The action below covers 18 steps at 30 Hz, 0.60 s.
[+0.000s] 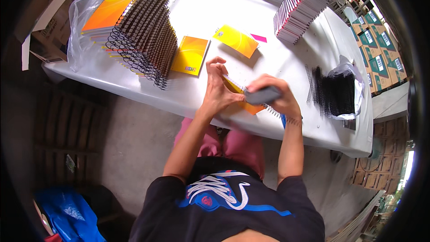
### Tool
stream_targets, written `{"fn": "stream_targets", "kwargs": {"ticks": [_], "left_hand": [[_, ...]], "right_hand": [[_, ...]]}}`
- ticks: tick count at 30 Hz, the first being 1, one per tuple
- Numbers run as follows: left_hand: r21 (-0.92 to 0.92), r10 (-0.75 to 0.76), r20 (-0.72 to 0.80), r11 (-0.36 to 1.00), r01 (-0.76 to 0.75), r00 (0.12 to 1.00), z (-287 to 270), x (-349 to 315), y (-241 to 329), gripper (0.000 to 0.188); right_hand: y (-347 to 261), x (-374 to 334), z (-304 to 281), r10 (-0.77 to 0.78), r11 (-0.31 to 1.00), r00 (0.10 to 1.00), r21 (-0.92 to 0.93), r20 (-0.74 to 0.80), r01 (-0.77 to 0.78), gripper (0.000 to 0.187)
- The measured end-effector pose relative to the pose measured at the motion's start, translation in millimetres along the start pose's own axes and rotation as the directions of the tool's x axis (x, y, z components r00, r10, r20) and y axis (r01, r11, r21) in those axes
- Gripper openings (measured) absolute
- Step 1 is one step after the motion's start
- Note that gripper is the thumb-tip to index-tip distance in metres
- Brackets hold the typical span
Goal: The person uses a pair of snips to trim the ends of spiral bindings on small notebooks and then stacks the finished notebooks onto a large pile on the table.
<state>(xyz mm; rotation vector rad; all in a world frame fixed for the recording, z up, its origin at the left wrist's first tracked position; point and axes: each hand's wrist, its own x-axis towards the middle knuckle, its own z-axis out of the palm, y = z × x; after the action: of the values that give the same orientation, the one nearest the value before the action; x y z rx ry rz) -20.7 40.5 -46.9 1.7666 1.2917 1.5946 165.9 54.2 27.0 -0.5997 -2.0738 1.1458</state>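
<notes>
Near the table's front edge, my left hand [218,92] grips a small yellow and orange notebook [253,109], held at a tilt. My right hand [280,92] is closed around a dark grey tool [263,95], blurred, with its tip at the notebook's edge close to my left thumb. A bit of blue [283,121] shows under the right palm. Out from below the tool runs a black spiral coil [272,111], along the notebook's side. Just beyond my hands lie an orange notebook [191,56] and a yellow notebook [236,41].
A tall stack of spiral-bound notebooks [143,31] stands at the left beside clear plastic. Stacked books with red edges [299,9] are at the back right. A bag of loose black coils [336,92] sits at the right edge. Cardboard cartons [380,49] stand beyond the table.
</notes>
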Motion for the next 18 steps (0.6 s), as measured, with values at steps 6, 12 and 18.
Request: {"fn": "stream_targets", "kwargs": {"ticks": [6, 12, 18], "left_hand": [[-0.167, -0.112, 0.021, 0.979, 0.114, 0.993, 4, 0, -14, 0.103], [-0.165, -0.093, 0.032, 0.981, 0.097, 0.995, 5, 1, -14, 0.101], [-0.165, -0.120, 0.057, 0.978, 0.128, 0.991, 4, 3, -11, 0.102]], "right_hand": [[3, 4, -4, -0.152, 0.977, 0.987, 0.147, -0.042, 0.157, 0.030], [16, 10, -9, 0.004, 0.904, 0.997, 0.427, -0.073, 0.028, 0.027], [27, 27, -8, 0.187, 0.982, 0.982, -0.017, -0.004, -0.187, 0.028]]}}
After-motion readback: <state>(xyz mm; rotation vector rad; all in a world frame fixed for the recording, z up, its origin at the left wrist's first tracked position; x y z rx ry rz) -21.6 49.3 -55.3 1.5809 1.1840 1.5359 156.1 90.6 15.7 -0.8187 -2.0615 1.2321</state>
